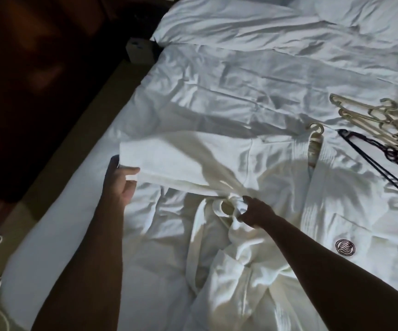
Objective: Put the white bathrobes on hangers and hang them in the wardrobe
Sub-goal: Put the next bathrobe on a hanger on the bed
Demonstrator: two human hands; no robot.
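A wide bed (217,91) covered with a rumpled white sheet carries everything. A white bathrobe (252,163) lies spread across its near half, with a pale hanger (316,137) tucked in at the collar and its belt (193,247) trailing down. Toward the right edge lie a bunch of pale hangers (372,120) and, just beside them, black hangers (384,158); pillows (336,17) lie at the far end.

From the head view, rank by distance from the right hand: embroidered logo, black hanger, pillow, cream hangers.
From the right hand:
1. Embroidered logo, on the robe to its right.
2. Black hanger, right, farther up the bed.
3. Cream hangers, just beyond the black one.
4. Pillow, at the bed's head.
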